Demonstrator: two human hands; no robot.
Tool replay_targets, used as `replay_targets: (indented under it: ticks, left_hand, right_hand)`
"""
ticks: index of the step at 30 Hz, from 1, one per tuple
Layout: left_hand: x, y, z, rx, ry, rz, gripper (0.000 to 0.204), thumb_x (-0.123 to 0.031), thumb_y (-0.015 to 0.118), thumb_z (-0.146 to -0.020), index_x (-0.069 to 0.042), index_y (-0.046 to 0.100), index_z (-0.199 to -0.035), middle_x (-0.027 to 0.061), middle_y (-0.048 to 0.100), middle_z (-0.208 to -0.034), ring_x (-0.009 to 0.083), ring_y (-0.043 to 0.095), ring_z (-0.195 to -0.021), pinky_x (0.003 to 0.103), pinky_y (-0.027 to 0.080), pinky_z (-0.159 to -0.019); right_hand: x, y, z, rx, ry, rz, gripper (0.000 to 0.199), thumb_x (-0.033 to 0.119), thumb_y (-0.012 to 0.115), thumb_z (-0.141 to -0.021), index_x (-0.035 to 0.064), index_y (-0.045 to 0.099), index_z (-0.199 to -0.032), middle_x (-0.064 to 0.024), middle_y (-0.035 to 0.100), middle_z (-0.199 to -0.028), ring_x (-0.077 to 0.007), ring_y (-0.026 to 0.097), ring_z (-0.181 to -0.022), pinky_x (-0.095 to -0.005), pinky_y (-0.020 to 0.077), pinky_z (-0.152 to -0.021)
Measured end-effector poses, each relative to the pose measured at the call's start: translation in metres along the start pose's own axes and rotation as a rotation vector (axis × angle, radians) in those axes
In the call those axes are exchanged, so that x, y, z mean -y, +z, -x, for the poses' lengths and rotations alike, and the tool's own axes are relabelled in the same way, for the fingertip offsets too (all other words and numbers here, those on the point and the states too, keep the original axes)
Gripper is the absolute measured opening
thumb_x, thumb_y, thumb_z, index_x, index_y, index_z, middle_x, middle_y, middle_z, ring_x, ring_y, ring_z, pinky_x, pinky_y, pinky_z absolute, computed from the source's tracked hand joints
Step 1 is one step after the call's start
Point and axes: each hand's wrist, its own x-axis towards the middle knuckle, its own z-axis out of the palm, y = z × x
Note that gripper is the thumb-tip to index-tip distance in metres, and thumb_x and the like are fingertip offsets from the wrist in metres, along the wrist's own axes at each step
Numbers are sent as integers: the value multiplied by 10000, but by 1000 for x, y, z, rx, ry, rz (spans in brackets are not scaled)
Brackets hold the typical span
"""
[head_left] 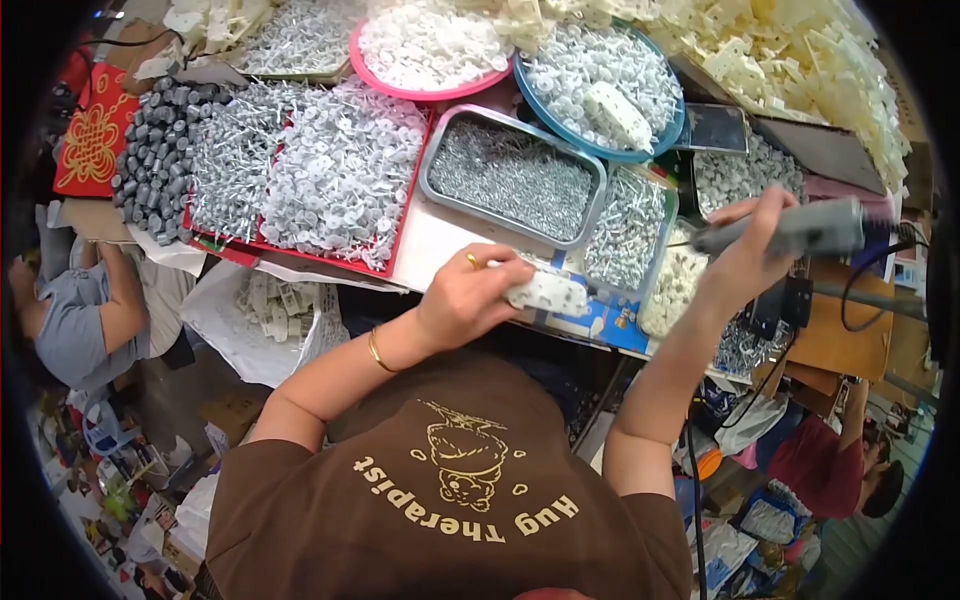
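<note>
My left hand (473,297) is closed on one end of a white plastic housing (550,294) with small dark holes, above the front edge of the table. Over the right side of the table, my right hand (752,240) grips a grey electric screwdriver (815,229). Its thin bit points left, and the tool is apart from the housing. Beneath the bit lies a clear tray of small cream parts (675,290). A metal tray of tiny screws (512,180) sits just beyond my left hand.
Red trays hold white-capped pins (340,165) and metal pins (235,160). Grey cylinders (165,150) are heaped at left. Behind stand a pink basin (365,75) and a blue basin (672,130), both full. Cream plastic parts (790,60) pile up far right. Other people sit nearby.
</note>
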Motion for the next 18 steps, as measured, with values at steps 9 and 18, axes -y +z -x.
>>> replay_targets:
  ticks: [9, 18]
  left_hand:
    - [-11, -148, 2, 227, -633, 158, 443, 156, 487, -856, 3, 612, -1253, 102, 690, -1167, 168, 675, -1019, 294, 541, -861]
    - [27, -292, 65, 276, -1127, -146, 348, -32, 757, -801, 3, 678, -1137, 158, 726, -1024, 199, 698, -910, 351, 527, -774]
  right_hand:
    - [-176, -92, -138, -149, 81, 145, 671, 371, 752, -917, -72, 389, -1267, -151, 584, -1116, -201, 610, -808, -358, 555, -709]
    - [-94, -150, -43, 187, 461, 1065, 267, 216, 612, -969, 18, 695, -1129, -101, 701, -776, -193, 661, -598, -393, 537, -601]
